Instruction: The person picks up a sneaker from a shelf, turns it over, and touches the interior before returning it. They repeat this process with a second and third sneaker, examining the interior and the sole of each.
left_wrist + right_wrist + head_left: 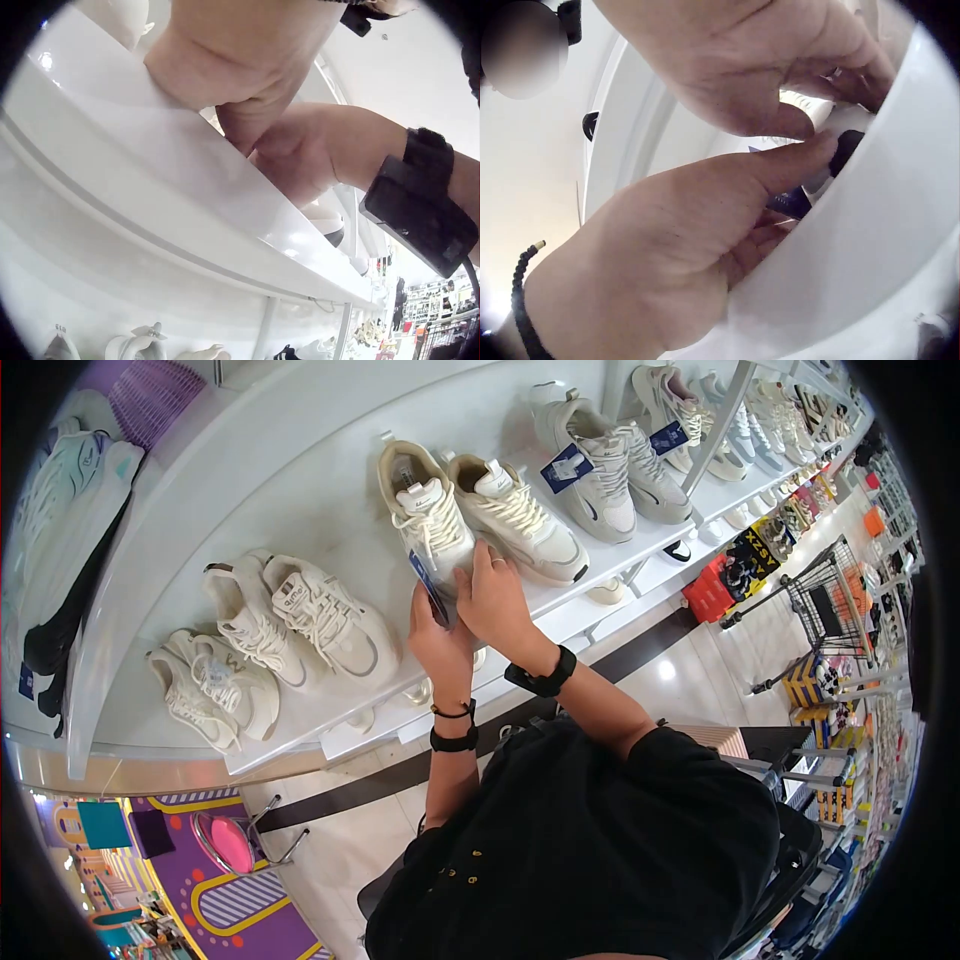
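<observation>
A cream lace-up sneaker (440,540) points toe-first at the shelf's front edge. My left hand (442,650) grips the left side of its toe, thumb on top, and a blue tag (424,572) hangs between that hand and the shoe. On the toe's other side my right hand (495,603) holds the shoe, its fingers reaching between it and a second cream sneaker (530,525). In the right wrist view the left hand (652,240) lies below the right hand (742,60), around a dark spot at the toe. Most fingertips are hidden in the left wrist view.
More pairs stand along the white shelf (300,745): cream sneakers (325,615) to the left and grey tagged ones (600,470) to the right. Lower shelves hold other shoes. A shopping cart (830,605) stands in the aisle at right, a pink-seated stool (232,845) at lower left.
</observation>
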### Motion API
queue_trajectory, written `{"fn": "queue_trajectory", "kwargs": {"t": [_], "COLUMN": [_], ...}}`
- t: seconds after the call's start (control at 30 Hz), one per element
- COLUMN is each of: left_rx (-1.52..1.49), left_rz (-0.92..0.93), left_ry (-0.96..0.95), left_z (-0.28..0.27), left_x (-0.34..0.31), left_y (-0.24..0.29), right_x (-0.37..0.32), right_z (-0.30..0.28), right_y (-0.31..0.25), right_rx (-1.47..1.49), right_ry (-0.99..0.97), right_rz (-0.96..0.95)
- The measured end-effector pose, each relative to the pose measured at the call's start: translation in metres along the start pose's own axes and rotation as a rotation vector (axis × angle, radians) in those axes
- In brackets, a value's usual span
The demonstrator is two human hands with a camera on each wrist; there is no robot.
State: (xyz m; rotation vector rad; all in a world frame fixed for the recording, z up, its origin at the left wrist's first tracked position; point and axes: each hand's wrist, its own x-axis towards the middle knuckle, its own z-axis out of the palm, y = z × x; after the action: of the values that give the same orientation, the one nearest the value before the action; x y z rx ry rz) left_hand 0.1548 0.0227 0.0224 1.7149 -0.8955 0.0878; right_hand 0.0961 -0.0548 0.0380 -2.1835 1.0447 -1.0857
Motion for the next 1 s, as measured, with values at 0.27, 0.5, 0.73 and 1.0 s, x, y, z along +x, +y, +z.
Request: {"fn": "queue_trajectory", "kwargs": {"t": [0.27, 0.5, 0.73, 1.0], "left_rx": [0.106, 0.098, -0.107, -0.081], "left_rz": [0.055, 0.166, -0.158, -0.344], "left_ry": [0.037, -0.077, -0.049, 0.005], "left_z": [-0.004, -0.029, -0.096, -0.159], "left_x": [-0.001, -0.024, -0.068, -0.097], "left_y": [0.005, 0.005, 0.018, -0.01], "right_x": [0.001, -0.012, -0.047, -0.05], "right_z": [-0.008, -0.045, -0.048, 0.008], "right_y": [-0.005, -0.037, -0.068, -0.091], "right_rx": [0.011, 0.135, 0.826, 1.042], "right_ry": [-0.025, 0.169, -0.494, -0.771], "right_rz": [-0.031, -0.197, 0.306, 0.756]}}
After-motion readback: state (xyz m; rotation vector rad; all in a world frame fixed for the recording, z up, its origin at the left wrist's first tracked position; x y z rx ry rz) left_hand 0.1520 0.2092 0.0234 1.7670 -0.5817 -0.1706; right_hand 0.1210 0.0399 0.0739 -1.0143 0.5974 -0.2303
